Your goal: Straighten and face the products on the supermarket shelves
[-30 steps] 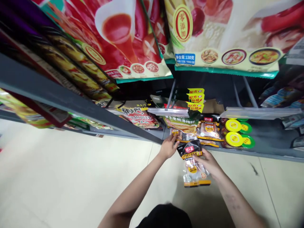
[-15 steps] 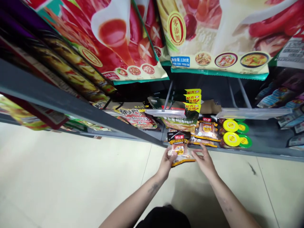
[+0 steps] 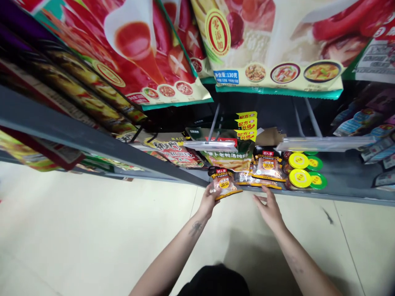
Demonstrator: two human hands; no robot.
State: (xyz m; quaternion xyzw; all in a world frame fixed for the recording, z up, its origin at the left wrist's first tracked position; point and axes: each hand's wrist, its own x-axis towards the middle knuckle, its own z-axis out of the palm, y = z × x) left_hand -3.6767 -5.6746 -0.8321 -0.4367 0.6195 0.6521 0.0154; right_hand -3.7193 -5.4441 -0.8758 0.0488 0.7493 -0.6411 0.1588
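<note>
My left hand (image 3: pixel 209 201) grips the lower left corner of a seasoning packet (image 3: pixel 224 181), clear in the middle with a black top and an orange bottom edge. The packet is at the front edge of the bottom shelf (image 3: pixel 354 195). To its right lies a stack of like packets (image 3: pixel 268 166). Just in front of that stack is my right hand (image 3: pixel 268 205), thumb and fingers apart, holding nothing. Whether the held packet rests on the shelf I cannot tell.
Jars with yellow lids (image 3: pixel 300 177) and green lids (image 3: pixel 317 180) stand right of the stack. Green soup seasoning pouches (image 3: pixel 228 158) are behind the packets. Clear label strips (image 3: pixel 327 144) jut out above. Large bags (image 3: pixel 277 49) hang overhead, and a grey shelf upright (image 3: pixel 148 152) is at left.
The held packet has moved left and toward the shelf with my left hand. My right hand has let go of its right side, uncovering packets beneath. The view has shifted slightly.
</note>
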